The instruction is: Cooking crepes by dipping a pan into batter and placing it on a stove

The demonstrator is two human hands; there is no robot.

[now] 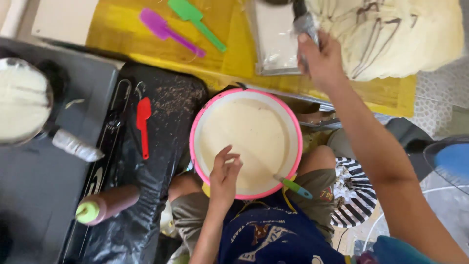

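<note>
The left hand [223,177] rests with loosely curled fingers on the near rim of the pink-rimmed bowl [245,143], gripping nothing but steadying it on the person's lap. The bowl is already filled with smooth pale batter, and a green-and-blue handled utensil [294,186] leans in at its near right edge, so mixing looks largely done. Beyond the bowl, the right hand [320,59] is closed around a dark-handled tool [306,22] over the yellow desk [224,54], beside a thin cooked sheet [391,34] streaked brown. Left of the bowl lies a red spatula [143,124]; beyond it, purple [168,30] and green [195,20] spatulas.
</note>
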